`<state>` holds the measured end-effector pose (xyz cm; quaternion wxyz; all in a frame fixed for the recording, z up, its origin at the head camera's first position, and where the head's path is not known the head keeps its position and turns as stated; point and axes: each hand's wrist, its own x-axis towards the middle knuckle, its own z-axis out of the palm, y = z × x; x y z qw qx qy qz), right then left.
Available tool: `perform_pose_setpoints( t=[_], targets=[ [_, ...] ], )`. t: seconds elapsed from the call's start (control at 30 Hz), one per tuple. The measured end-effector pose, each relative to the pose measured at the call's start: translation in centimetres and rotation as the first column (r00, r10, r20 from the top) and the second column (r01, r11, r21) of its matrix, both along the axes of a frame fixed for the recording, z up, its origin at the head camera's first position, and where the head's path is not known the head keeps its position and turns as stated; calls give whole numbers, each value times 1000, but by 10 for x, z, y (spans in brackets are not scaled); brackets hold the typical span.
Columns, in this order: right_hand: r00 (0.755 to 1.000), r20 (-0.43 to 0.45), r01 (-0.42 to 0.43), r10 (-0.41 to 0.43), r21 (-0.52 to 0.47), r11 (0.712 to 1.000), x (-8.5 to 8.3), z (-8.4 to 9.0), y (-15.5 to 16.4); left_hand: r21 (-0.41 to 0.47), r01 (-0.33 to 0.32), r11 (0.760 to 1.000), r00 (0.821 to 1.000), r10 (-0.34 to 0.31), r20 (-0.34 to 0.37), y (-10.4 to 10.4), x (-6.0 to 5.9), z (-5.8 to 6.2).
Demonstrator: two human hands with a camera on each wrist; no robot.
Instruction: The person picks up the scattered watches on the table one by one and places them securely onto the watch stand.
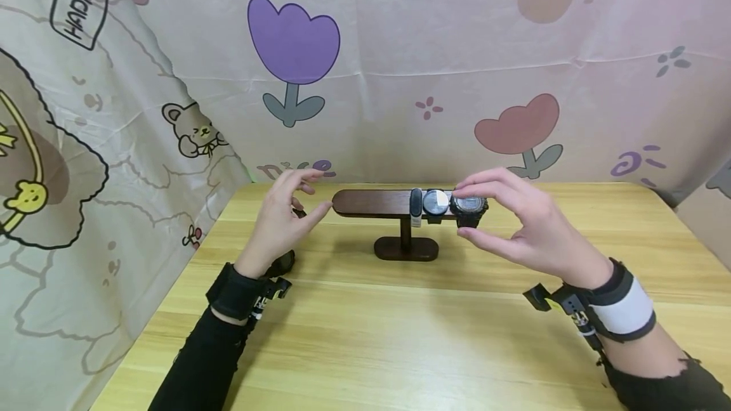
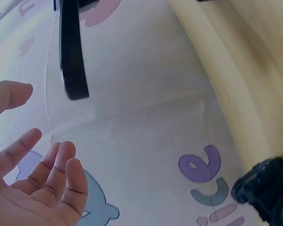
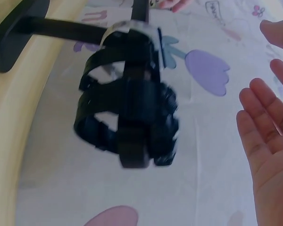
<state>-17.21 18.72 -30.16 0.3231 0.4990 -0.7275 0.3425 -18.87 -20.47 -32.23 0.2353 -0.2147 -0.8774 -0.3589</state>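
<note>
A dark wooden T-shaped watch stand [image 1: 371,203] stands on the table. Its bar carries a slim fitness band [image 1: 416,202], a round-faced watch [image 1: 436,202] and, at the right end, a chunky black watch [image 1: 469,205]. My right hand [image 1: 520,221] hovers round that chunky watch with thumb and fingers spread. The right wrist view shows this hand apart from the watch straps, holding nothing. By the bar's bare left end is my left hand [image 1: 288,211], fingers loosely bent and holding nothing. Beside the left wrist lies another black watch [image 1: 282,263], partly hidden.
The light wooden table [image 1: 457,341] extends under both arms. A printed cloth [image 1: 388,30] hangs behind it and along the left side. A small dark object [image 1: 299,213] shows partly behind the left hand.
</note>
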Motion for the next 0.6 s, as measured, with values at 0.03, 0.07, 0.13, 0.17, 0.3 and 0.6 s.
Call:
perform_pose_setpoints(
  t=[0.03,0.07,0.13,0.17,0.3,0.6],
  targets=[
    [1000,-5,-14,14,0,1000,2,1,-2,-5,-6,1000,1000,6,-6,-1,0,1],
    [1000,-10,-27,27,0,1000,4,2,-4,-9,-12,1000,1000,11,-15,-3,0,2],
    [998,-19,-52,52,1,999,7,3,-7,-21,-23,1000,999,22,-31,-6,0,4],
    [998,-20,-63,63,6,998,8,3,-9,-26,-28,999,999,27,-39,-7,0,5],
    [995,-32,-90,91,36,995,13,3,-13,-65,-41,997,996,36,-77,-12,-1,7],
    [985,-49,-162,168,113,980,20,-1,-27,-222,-50,974,999,48,-15,-24,-4,5]
  ],
)
